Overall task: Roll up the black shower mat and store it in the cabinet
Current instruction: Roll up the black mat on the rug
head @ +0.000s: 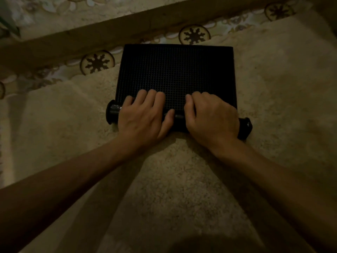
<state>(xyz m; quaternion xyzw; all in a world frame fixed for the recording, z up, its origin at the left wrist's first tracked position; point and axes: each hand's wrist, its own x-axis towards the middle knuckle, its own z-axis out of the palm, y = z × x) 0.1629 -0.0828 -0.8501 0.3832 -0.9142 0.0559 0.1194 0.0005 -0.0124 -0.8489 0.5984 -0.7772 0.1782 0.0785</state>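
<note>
- Both bare forearms reach in from the bottom corners and converge on the near edge of the black shower mat (176, 70), which lies flat on a pale shaggy rug (182, 179).
- Left hand (141, 117): palm down, fingers together and curled over the mat's near edge, thumb angled toward the middle, pressing on a black roller (114, 111) there.
- Right hand (209, 117): palm down too, fingers bunched and bent over the same edge, knuckles raised, wrist close to the roller's right end cap (245, 127).
- The two hands sit just beside each other, thumbs nearly meeting over the roller.
- Hard to say how much mat is wound up; the hands cover the middle of the roll.
- The mat's far edge reaches a patterned floor covering (194, 34) with dark snowflake-like medallions, beside a brown wooden beam (91, 33).
- The light is dim, so the mat's grid texture fades out near its edges.
- A dark rounded shape sits at the bottom edge, cut off and unidentifiable.
</note>
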